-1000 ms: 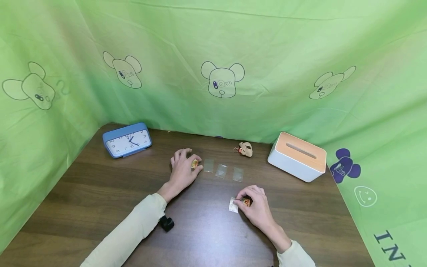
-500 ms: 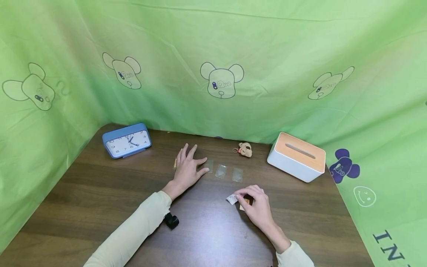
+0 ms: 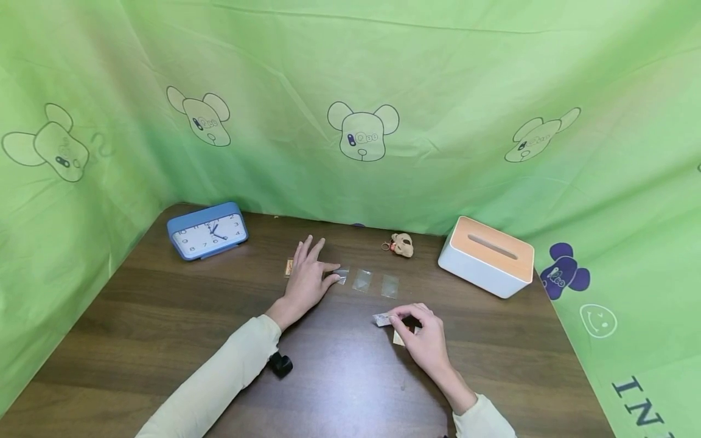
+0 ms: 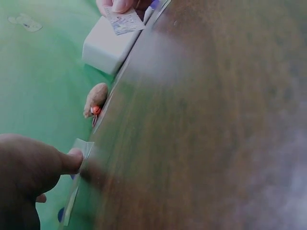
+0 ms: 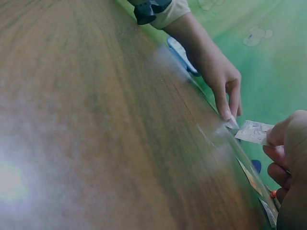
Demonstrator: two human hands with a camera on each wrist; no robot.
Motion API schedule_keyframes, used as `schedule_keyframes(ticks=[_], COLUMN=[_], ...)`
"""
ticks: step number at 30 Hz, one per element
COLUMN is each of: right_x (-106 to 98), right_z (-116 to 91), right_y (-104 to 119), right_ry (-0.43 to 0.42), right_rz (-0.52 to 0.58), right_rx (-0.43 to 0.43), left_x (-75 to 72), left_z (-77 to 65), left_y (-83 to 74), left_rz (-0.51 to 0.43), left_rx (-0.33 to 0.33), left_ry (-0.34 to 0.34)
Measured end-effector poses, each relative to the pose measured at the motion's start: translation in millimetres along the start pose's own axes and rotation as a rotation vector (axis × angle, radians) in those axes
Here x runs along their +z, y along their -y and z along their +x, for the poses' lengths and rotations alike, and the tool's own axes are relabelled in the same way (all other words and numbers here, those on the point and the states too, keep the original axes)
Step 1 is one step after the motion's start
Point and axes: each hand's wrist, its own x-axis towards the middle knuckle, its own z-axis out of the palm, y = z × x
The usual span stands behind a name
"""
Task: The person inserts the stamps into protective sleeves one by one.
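My left hand (image 3: 308, 277) pinches a small clear plastic bag (image 3: 342, 275) between thumb and index finger, its other fingers spread. In the left wrist view the bag (image 4: 85, 146) stands up at the thumb tip. An orange printed card (image 3: 288, 267) shows partly from behind this hand. Nearer the body, my right hand (image 3: 424, 334) pinches a small whitish packet with fine print (image 3: 381, 319) by its edge, raised off the table. Below its fingers lies a cream and orange card (image 3: 400, 337), partly hidden by the hand. Two more clear bags (image 3: 362, 281) lie flat between the hands.
A blue clock (image 3: 208, 231) stands at the back left of the wooden table (image 3: 328, 377). A beige keychain figure (image 3: 403, 244) lies at the back, and a white tissue box with a wooden lid (image 3: 486, 257) is at the right. Green printed cloth (image 3: 274, 152) surrounds the table.
The left hand has let go of the orange card, moved slightly right and pinched the nearest clear bag, now tilted up. The right hand has tipped the whitish packet up and away from the table.
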Motion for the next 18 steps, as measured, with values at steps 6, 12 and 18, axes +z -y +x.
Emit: schedule_keyframes(ticks=[6,12,18], right_x=[-0.8,-0.5,-0.5], right_z=[0.1,-0.7,-1.5], right_y=[2.4,1.1,0.7], right_ry=[-0.009,-0.004,-0.009], right_rz=[0.012,0.005,0.014], right_rx=[0.016,0.045,0.072], left_x=[-4.9,-10.1,-4.0], left_z=[-2.9,-9.7,-19.1], left_y=[-5.8,-7.6,3.7], left_rz=[-0.065,-0.189,-0.35], left_rx=[0.004,-0.026,0.04], left_ry=[-0.006,-0.021,-0.147])
